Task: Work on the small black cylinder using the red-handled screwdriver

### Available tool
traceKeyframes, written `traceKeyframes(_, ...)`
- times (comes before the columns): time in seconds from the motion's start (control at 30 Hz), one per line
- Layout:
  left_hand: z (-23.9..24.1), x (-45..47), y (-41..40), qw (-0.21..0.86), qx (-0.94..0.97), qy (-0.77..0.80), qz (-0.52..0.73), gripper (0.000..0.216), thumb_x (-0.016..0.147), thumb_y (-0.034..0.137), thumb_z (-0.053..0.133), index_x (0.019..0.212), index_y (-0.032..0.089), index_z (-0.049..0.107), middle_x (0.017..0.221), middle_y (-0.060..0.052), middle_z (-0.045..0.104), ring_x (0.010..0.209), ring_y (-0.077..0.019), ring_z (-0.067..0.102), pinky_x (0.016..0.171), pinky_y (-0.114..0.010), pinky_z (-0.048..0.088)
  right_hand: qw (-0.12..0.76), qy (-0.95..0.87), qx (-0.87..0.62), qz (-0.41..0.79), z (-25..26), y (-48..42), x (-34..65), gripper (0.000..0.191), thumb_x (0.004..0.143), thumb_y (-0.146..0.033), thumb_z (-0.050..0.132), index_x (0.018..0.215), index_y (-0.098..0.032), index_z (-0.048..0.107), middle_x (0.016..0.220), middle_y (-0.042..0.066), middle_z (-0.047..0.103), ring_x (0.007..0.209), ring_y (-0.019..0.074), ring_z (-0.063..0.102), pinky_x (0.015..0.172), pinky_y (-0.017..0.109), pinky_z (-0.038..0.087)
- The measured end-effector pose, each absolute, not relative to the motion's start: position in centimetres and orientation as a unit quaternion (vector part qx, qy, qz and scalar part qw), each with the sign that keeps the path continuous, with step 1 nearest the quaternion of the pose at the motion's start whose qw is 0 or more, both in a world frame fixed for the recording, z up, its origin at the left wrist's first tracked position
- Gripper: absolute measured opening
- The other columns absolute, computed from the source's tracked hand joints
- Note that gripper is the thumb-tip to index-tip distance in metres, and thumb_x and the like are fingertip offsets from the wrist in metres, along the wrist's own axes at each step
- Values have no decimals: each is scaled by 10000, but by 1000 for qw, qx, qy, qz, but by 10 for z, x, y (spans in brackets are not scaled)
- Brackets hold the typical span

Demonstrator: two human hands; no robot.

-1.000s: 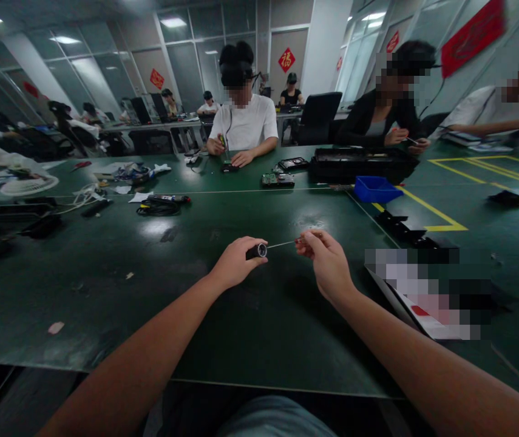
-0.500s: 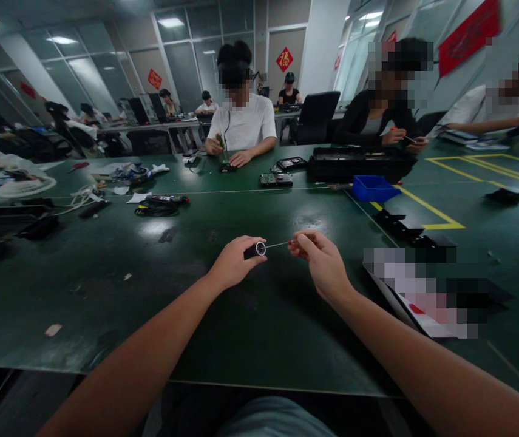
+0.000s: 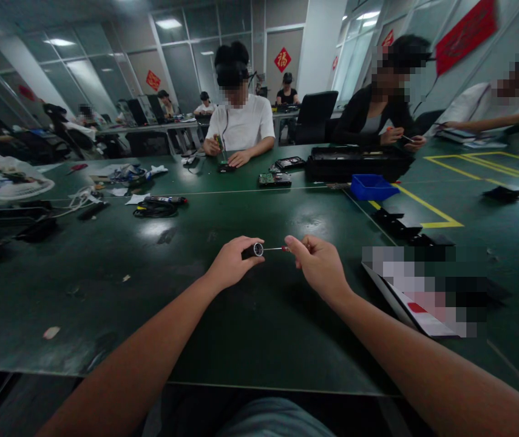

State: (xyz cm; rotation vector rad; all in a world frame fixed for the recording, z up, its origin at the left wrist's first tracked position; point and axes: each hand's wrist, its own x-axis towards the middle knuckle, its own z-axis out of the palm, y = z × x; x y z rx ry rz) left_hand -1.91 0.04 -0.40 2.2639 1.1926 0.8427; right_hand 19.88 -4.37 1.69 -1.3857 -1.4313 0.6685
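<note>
Over the green table [image 3: 118, 303], my left hand [image 3: 232, 262] is closed round a small black cylinder [image 3: 254, 250] with a silver ring at its right end. My right hand [image 3: 319, 266] is pinched on a thin screwdriver [image 3: 276, 249] with a red mark near the fingers. Its metal shaft points left and its tip sits at the open end of the cylinder. Both hands hover a little above the table, close together.
A blurred flat item [image 3: 423, 291] lies right of my hands. Black parts [image 3: 398, 223] and a blue bin [image 3: 371, 187] sit beyond it. A long black case [image 3: 354, 162], circuit boards [image 3: 276, 179] and black cables [image 3: 156, 208] lie farther off. Several people sit working across the table.
My right hand has moved left toward my left hand, and less of the screwdriver shaft shows between them. The left hand has stayed nearly still.
</note>
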Motion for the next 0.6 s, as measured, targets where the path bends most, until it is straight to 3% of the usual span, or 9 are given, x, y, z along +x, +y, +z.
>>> traceKeyframes(0.17,-5,-19,1,219,818,434,308,367,865,271,745,1224,233,682,1190,-49,696,1113,-228,634,1003,-391,467,491,-606,-564,272,16,-43,199,428,861,-564,657,623,-220,567,541,-14,605,496,137,515,517,276,367)
traceKeyframes(0.4,-4,-21,2,213,817,435,313,363,862,281,752,1216,235,687,1178,-46,700,1099,-227,636,989,-392,472,502,-625,-507,316,12,-42,201,185,869,-388,633,899,-209,672,773,23,693,672,179,617,625,313,462)
traceKeyframes(0.6,-1,-19,0,222,815,439,305,362,866,260,742,1222,234,685,1186,-49,697,1101,-227,636,999,-402,475,480,-634,-486,363,11,-42,199,294,955,-470,540,926,-208,670,730,12,660,689,178,628,678,330,481)
